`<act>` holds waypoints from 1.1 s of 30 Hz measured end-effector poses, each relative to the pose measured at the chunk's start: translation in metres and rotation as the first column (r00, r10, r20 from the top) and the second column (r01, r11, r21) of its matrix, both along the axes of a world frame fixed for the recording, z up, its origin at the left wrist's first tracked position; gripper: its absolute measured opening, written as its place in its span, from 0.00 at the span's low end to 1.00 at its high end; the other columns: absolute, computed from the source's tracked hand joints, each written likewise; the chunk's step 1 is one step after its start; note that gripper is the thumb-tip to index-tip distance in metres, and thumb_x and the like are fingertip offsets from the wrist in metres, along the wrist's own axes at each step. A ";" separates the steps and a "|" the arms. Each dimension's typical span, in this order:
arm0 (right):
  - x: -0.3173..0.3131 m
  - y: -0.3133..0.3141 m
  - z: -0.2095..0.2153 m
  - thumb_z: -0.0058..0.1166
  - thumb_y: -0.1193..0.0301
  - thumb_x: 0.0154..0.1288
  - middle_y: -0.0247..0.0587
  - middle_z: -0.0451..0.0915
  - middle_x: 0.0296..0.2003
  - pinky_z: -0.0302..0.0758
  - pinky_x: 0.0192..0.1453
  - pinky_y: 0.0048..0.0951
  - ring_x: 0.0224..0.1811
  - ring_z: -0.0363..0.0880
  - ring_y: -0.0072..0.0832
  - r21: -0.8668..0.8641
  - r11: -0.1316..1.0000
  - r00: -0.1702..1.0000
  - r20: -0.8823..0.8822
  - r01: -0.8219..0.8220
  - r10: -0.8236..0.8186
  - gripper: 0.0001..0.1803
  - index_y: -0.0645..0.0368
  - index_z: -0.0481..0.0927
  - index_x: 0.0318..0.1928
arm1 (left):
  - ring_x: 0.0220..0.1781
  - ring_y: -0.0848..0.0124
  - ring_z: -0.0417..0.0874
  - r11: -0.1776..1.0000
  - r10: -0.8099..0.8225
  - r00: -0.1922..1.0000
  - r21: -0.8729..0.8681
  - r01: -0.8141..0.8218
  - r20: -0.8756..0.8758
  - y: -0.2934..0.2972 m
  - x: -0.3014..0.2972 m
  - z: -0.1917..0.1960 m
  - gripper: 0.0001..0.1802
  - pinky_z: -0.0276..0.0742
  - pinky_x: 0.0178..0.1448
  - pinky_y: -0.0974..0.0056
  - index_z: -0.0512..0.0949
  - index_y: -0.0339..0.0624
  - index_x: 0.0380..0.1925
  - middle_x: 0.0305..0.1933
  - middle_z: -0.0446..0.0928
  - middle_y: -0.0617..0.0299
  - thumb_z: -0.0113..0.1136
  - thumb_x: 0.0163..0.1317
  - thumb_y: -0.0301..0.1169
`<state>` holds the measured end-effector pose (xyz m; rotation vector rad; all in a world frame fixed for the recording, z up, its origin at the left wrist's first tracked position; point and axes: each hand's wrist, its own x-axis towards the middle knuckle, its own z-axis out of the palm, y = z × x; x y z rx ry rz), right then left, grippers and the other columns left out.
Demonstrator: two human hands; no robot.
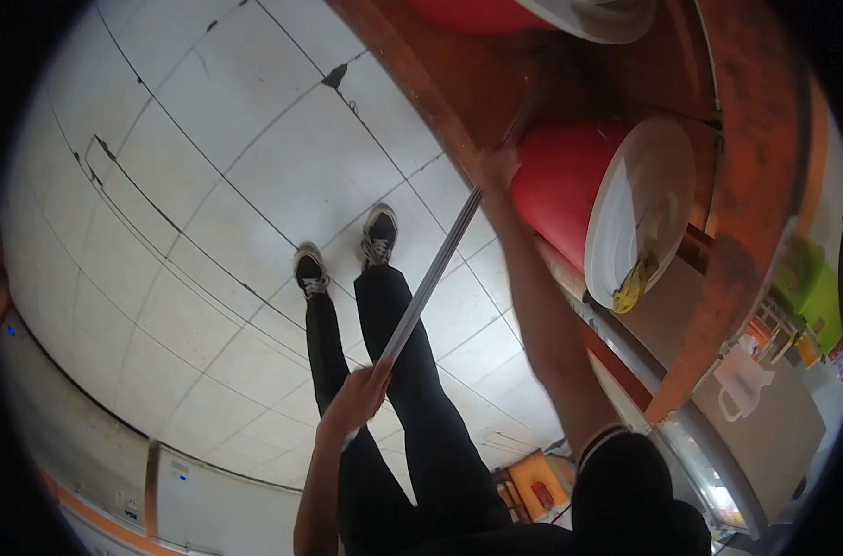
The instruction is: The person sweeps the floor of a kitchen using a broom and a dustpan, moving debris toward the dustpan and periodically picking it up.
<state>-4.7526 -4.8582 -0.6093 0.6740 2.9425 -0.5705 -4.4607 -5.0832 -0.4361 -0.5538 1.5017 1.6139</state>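
Note:
A long, thin grey-white pole (431, 278) slants across in front of my legs. My left hand (358, 397) is closed round its lower part. Higher up, my right hand (497, 171) grips the same pole, its fingers smeared by motion. The pole's far end runs into the dark space under the orange-brown wooden counter, where I cannot make out what it ends in. Close beside my right hand lies a red bucket-like container (560, 181) with a pale round top (667, 171) facing right. A crumpled yellow-brown thing (633, 283) rests against that top.
Another red container (477, 14) with a white top sits at the upper edge. Cracked white tiles (245, 176) cover the floor under my dark shoes (379, 233). The wooden counter (750, 185) curves along the right. Past it are a white jug-like item (744, 380) and a green box (811, 287).

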 end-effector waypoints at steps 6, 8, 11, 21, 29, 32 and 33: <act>0.155 -0.080 0.067 0.38 0.76 0.60 0.58 0.74 0.22 0.70 0.29 0.47 0.26 0.76 0.50 -0.277 0.930 0.964 0.177 0.243 -0.199 0.29 0.58 0.52 0.63 | 0.18 0.60 0.67 0.938 -0.330 0.944 -0.103 0.330 0.009 -0.081 0.167 0.106 0.08 0.62 0.21 0.60 0.68 0.36 0.34 0.17 0.66 0.54 0.49 0.60 0.30; 0.200 -0.084 0.087 0.38 0.79 0.59 0.53 0.71 0.18 0.67 0.24 0.41 0.21 0.74 0.46 -0.346 0.926 0.988 0.085 0.153 -0.131 0.31 0.59 0.49 0.64 | 0.18 0.68 0.67 0.966 -0.197 0.936 -0.104 0.236 0.292 -0.082 0.174 0.136 0.17 0.61 0.21 0.63 0.70 0.37 0.26 0.15 0.65 0.58 0.48 0.62 0.41; 0.224 -0.090 0.107 0.40 0.77 0.61 0.52 0.74 0.21 0.69 0.24 0.36 0.20 0.75 0.43 -0.306 0.941 0.989 0.067 0.146 -0.132 0.30 0.58 0.51 0.64 | 0.15 0.78 0.63 0.980 -0.089 0.777 -0.085 0.180 0.623 -0.077 0.185 0.171 0.28 0.57 0.18 0.69 0.67 0.43 0.15 0.11 0.61 0.69 0.38 0.64 0.53; 0.078 0.076 0.033 0.38 0.76 0.59 0.63 0.75 0.30 0.73 0.32 0.46 0.32 0.76 0.53 -0.211 0.975 0.996 0.063 0.076 -0.064 0.22 0.69 0.59 0.54 | 0.15 0.82 0.60 0.999 0.025 0.986 0.032 -0.030 0.163 0.024 0.046 0.118 0.22 0.55 0.19 0.70 0.68 0.40 0.20 0.13 0.59 0.69 0.40 0.66 0.44; 0.211 -0.122 0.119 0.39 0.74 0.60 0.58 0.75 0.23 0.72 0.30 0.49 0.25 0.75 0.52 -0.373 0.872 0.926 0.320 0.317 -0.200 0.32 0.59 0.45 0.64 | 0.17 0.79 0.61 0.968 -0.028 0.848 -0.198 0.155 0.529 -0.097 0.154 0.204 0.28 0.56 0.21 0.67 0.66 0.40 0.13 0.12 0.60 0.70 0.39 0.66 0.48; 0.273 -0.165 0.137 0.39 0.77 0.60 0.61 0.74 0.29 0.69 0.36 0.51 0.30 0.74 0.53 -0.390 0.879 0.951 0.247 0.274 -0.187 0.34 0.62 0.41 0.65 | 0.15 0.75 0.64 0.977 0.002 0.715 -0.155 0.149 0.699 -0.151 0.200 0.234 0.27 0.58 0.20 0.66 0.66 0.39 0.14 0.11 0.63 0.68 0.39 0.64 0.48; 0.292 -0.177 0.141 0.39 0.77 0.60 0.61 0.75 0.30 0.69 0.36 0.51 0.30 0.74 0.53 -0.404 0.855 0.920 0.344 0.326 -0.189 0.34 0.62 0.41 0.65 | 0.15 0.75 0.64 0.967 -0.043 0.736 -0.157 0.201 0.675 -0.165 0.211 0.243 0.27 0.58 0.20 0.66 0.66 0.38 0.14 0.11 0.63 0.68 0.39 0.64 0.48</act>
